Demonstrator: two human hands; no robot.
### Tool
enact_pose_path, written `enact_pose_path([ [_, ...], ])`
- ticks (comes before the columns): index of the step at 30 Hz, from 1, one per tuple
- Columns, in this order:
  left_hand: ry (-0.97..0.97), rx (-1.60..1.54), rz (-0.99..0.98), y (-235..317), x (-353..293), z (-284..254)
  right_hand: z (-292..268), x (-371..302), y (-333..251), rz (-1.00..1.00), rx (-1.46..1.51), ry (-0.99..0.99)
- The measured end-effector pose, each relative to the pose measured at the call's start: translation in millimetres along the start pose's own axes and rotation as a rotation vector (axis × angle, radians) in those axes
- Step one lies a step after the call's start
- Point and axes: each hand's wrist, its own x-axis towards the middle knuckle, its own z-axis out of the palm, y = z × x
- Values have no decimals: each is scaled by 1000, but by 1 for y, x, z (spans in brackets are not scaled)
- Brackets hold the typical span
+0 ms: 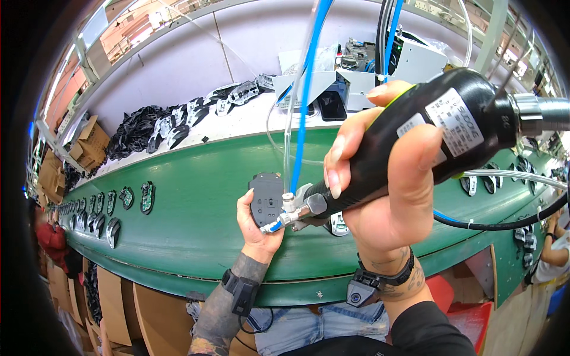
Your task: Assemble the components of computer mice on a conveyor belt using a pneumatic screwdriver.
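Green belt (pixel 196 196): one screwdriver (pixel 427 139), one dark part (pixel 267 199), two hands.

Glossy black plastic on the power screwdriver (pixel 439 133) (shiny metal at its nose); matt dark plastic part (pixel 266 199); smooth green belt (pixel 196 196).

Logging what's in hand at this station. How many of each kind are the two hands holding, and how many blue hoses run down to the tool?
Black power screwdriver, in the right hand: 1
Dark plastic part, in the left hand: 1
Blue hose to the tool's tip: 1
Total: 3
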Motion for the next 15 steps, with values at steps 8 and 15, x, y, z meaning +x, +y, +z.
enact_pose_path([
  [8, 171, 112, -24, 1, 17, -15, -25, 11, -33, -42, 310, 39],
  [15, 83, 56, -139, 0, 6, -6, -7, 4, -23, -11, 344, -77],
])
